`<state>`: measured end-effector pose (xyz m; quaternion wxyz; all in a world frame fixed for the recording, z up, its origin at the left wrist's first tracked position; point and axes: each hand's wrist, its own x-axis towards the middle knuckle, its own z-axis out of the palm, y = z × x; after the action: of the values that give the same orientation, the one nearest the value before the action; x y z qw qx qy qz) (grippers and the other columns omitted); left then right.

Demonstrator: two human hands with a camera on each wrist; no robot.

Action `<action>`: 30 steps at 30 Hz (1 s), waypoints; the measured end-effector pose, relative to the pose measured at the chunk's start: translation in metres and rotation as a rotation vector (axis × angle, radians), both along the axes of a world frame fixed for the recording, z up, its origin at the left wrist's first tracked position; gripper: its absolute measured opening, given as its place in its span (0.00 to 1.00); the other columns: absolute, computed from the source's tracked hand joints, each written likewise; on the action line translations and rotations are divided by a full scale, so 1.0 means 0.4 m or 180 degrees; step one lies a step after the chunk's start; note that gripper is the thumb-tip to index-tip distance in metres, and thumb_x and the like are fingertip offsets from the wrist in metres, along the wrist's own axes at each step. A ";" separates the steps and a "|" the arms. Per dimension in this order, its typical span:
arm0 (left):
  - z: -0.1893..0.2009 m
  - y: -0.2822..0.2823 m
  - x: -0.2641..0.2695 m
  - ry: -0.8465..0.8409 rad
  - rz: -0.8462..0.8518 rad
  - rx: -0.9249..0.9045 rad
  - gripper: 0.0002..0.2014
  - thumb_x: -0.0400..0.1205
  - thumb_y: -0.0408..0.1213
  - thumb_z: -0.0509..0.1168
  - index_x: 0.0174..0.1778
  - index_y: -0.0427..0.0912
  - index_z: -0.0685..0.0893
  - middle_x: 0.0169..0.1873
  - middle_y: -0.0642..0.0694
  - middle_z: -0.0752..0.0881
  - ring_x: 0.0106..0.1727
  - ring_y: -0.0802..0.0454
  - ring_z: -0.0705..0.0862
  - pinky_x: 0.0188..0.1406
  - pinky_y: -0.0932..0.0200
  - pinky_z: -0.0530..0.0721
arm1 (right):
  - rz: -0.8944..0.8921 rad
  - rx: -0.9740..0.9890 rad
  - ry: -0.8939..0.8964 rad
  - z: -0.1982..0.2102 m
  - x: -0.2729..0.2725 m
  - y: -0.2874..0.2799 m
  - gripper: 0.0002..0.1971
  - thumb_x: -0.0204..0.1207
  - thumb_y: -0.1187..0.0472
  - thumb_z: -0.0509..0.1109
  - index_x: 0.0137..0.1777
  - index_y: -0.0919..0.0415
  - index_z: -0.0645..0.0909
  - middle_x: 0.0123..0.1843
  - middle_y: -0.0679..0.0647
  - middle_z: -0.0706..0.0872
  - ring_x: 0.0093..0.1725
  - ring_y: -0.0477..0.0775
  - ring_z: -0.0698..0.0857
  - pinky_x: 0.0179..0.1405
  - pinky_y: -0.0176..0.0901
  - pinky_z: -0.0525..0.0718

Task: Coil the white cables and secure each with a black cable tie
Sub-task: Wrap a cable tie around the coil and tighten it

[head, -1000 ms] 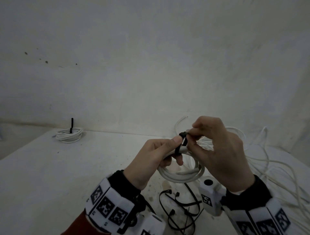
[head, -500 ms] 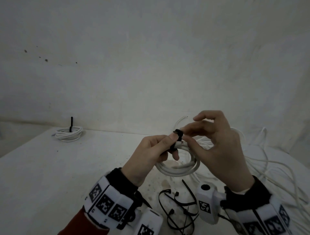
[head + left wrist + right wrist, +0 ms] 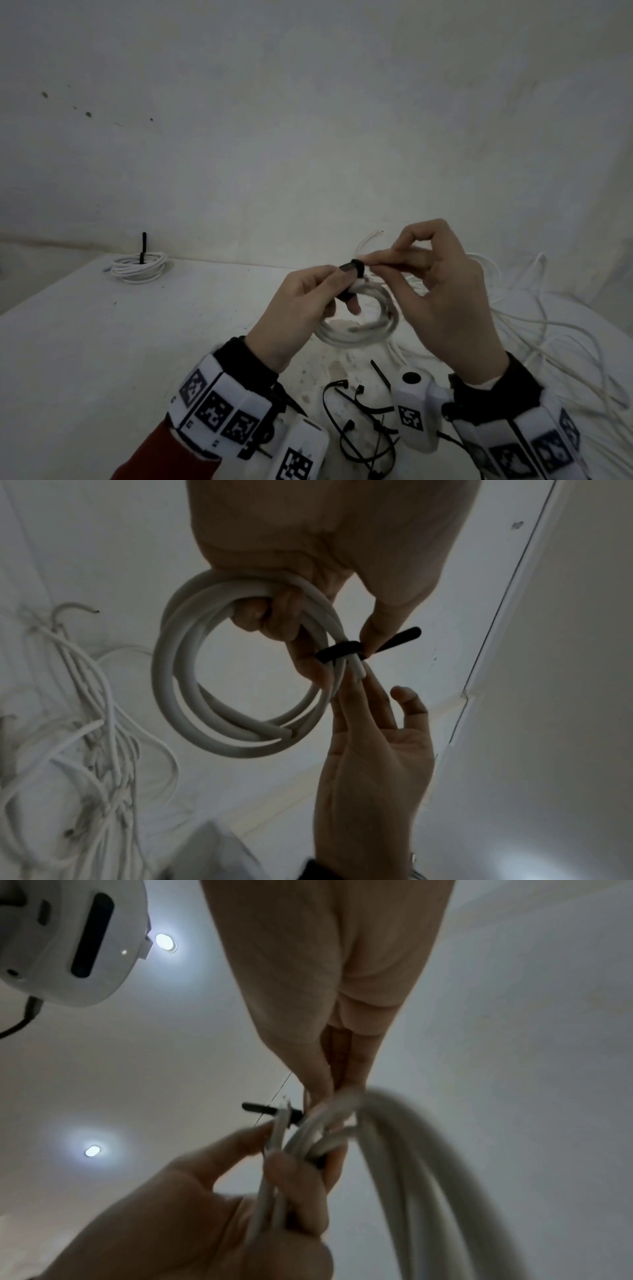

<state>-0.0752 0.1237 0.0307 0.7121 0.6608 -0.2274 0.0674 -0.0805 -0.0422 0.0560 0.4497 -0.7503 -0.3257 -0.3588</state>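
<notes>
A small coil of white cable [image 3: 356, 329] hangs in the air over the table, gripped by my left hand [image 3: 329, 287], whose fingers curl through the loop [image 3: 270, 620]. A black cable tie [image 3: 354, 272] wraps the coil's top strands [image 3: 337, 651], and its tail [image 3: 400, 639] sticks out past my left thumb. My right hand [image 3: 382, 263] reaches in from the right and pinches at the tie with thumb and forefinger; its other fingers are raised. In the right wrist view the tie's tail [image 3: 257, 1106] pokes left of the bundled strands [image 3: 387, 1139].
A finished coil with an upright black tie [image 3: 138, 269] lies at the table's far left. Several loose black ties [image 3: 359, 421] lie near the front, between my wrists. A tangle of loose white cables [image 3: 548, 329] covers the right side. A white wall stands behind the table [image 3: 102, 342].
Both hands have risen slightly with the coil. My right hand has uncurled from over the tie, now pinching it with thumb and forefinger while the other fingers lift away.
</notes>
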 end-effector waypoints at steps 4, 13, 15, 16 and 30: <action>0.000 0.044 0.027 -0.0852 0.1087 0.0640 0.13 0.77 0.53 0.66 0.50 0.50 0.85 0.39 0.55 0.89 0.41 0.63 0.85 0.42 0.72 0.79 | -0.0562 -0.0145 0.0662 0.017 0.001 -0.012 0.04 0.78 0.55 0.70 0.42 0.51 0.84 0.41 0.41 0.89 0.44 0.39 0.86 0.45 0.32 0.82; -0.006 0.051 0.031 -0.1929 0.1714 0.1330 0.18 0.79 0.52 0.62 0.58 0.46 0.84 0.46 0.62 0.86 0.47 0.66 0.84 0.47 0.71 0.79 | 0.0894 0.0694 0.2448 0.007 -0.033 0.069 0.18 0.81 0.54 0.63 0.38 0.66 0.85 0.28 0.55 0.84 0.25 0.50 0.75 0.30 0.39 0.76; -0.006 0.050 0.030 -0.1986 0.1746 0.1327 0.18 0.79 0.52 0.62 0.57 0.45 0.84 0.45 0.60 0.87 0.46 0.66 0.85 0.46 0.70 0.80 | 0.1015 0.0822 0.2545 0.000 -0.030 0.071 0.15 0.81 0.57 0.64 0.35 0.64 0.83 0.27 0.52 0.81 0.26 0.48 0.74 0.31 0.38 0.75; -0.007 0.050 0.030 -0.1957 0.1746 0.1312 0.18 0.79 0.53 0.62 0.57 0.45 0.84 0.45 0.59 0.87 0.46 0.65 0.85 0.46 0.70 0.80 | 0.1044 0.0846 0.2571 0.000 -0.030 0.070 0.15 0.81 0.58 0.64 0.34 0.63 0.82 0.26 0.51 0.79 0.26 0.47 0.74 0.31 0.37 0.74; -0.019 0.090 0.073 -0.0863 0.1565 0.0707 0.06 0.80 0.41 0.67 0.41 0.44 0.87 0.26 0.62 0.83 0.30 0.64 0.79 0.31 0.74 0.72 | 0.0335 0.0087 0.2044 -0.033 -0.053 0.101 0.13 0.76 0.52 0.72 0.29 0.45 0.85 0.54 0.45 0.76 0.57 0.38 0.77 0.50 0.32 0.66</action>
<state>-0.0461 0.1599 0.0232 0.5610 0.7548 -0.1595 0.3001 -0.1018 -0.0016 0.0429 0.5574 -0.8012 -0.2006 -0.0844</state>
